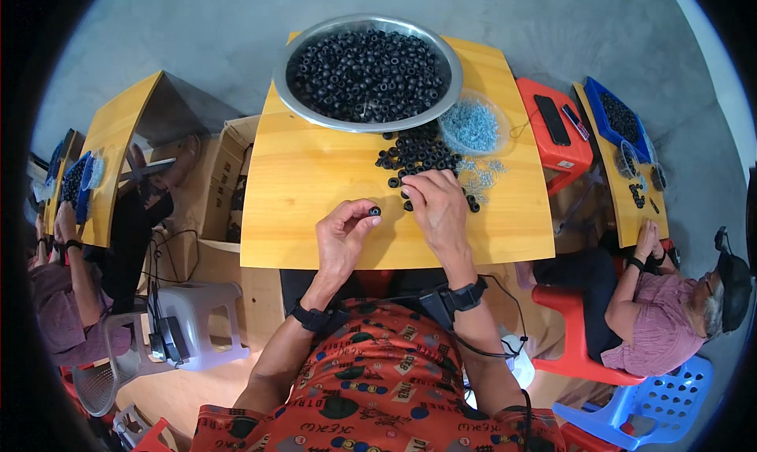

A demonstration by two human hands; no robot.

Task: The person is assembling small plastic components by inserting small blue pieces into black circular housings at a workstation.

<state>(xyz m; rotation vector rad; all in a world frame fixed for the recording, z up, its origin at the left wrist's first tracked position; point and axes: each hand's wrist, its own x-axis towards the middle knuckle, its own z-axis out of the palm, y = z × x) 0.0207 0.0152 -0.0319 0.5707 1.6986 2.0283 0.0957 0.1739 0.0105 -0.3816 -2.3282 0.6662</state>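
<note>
My left hand pinches a small round black plastic piece between thumb and fingertips, its hollow end showing. To its right, my right hand is held low over the table with thumb and fingers drawn together; whatever lies between them, if anything, is hidden. Loose black pieces are heaped just beyond and around the right fingertips. Beside that heap, small silvery metal parts are scattered, too small to name. A clear plastic tub of similar bluish-silver parts stands behind them.
A large metal bowl full of black pieces stands at the far edge of the yellow wooden table. A red stool with a black phone is at the right. Co-workers sit at tables on both sides. A cardboard box stands left.
</note>
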